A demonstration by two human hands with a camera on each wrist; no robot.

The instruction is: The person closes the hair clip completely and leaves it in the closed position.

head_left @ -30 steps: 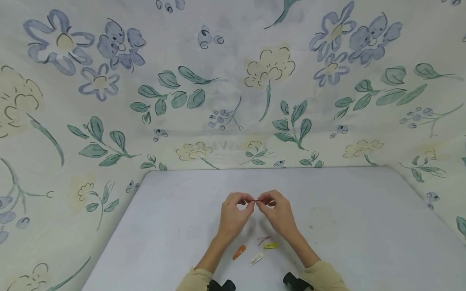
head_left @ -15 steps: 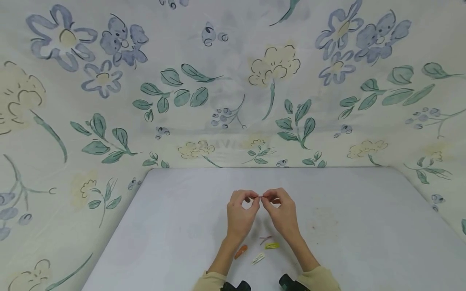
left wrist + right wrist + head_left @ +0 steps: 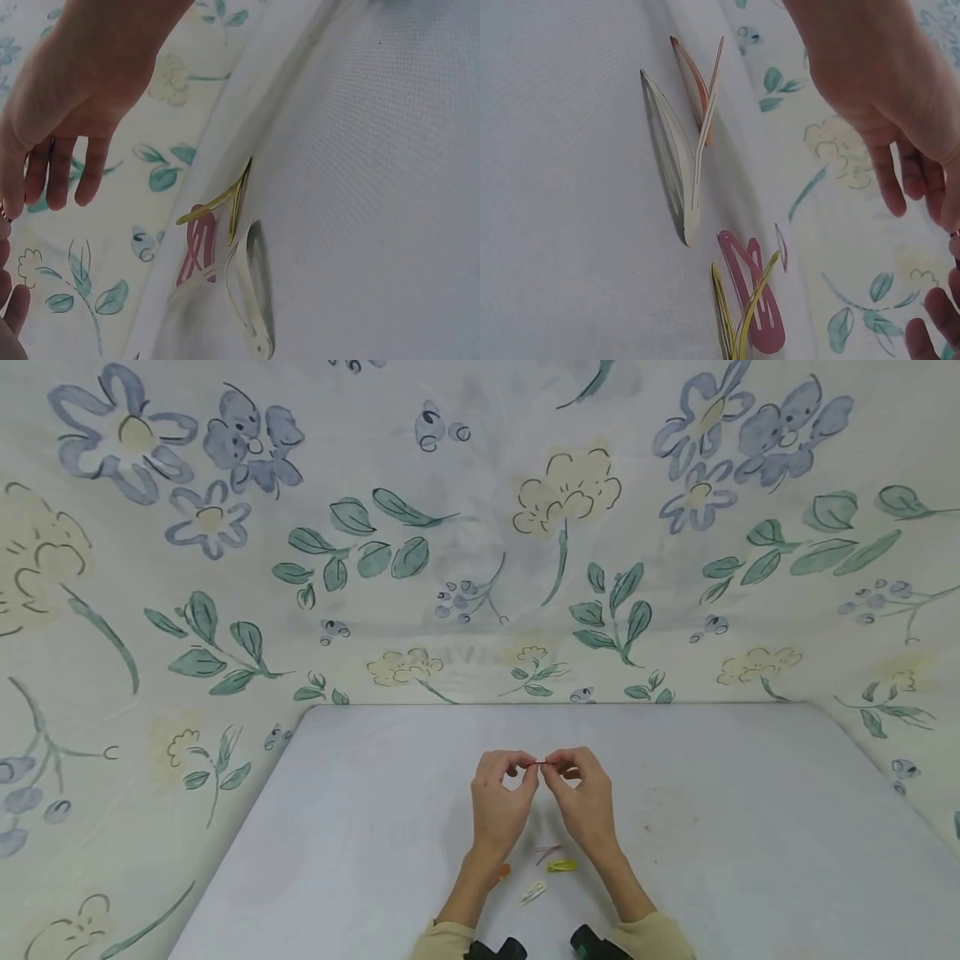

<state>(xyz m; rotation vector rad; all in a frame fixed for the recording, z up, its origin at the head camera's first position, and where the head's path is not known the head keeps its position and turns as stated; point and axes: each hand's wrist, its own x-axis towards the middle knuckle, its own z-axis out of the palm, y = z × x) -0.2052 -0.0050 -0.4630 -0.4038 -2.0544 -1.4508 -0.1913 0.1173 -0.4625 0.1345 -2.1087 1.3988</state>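
Observation:
Both hands meet above the table at the middle of the head view. My left hand [image 3: 498,802] pinches one end of a thin dark red hair clip [image 3: 541,763] between thumb and fingertips. Its other end is pinched by my right hand [image 3: 583,797]. The fingertips hide most of this clip. Below the hands lie a pink snap hair clip [image 3: 548,851], a yellow one [image 3: 561,866], a white one [image 3: 533,893] and an orange one [image 3: 504,871], partly covered by the left forearm. In the right wrist view, the white clip [image 3: 670,142] and orange clip [image 3: 697,82] stand spread apart.
The white tabletop [image 3: 360,827] reaches back to a flower-printed cloth [image 3: 465,552] that hangs behind and at the sides. Black wrist cameras [image 3: 596,943] sit at both cuffs. Faint brownish specks [image 3: 648,828] mark the table right of the hands.
Both hands shift slightly right and up in the head view, still pinching the dark red hair clip. The left forearm now covers part of the orange clip. The clips on the table stay put.

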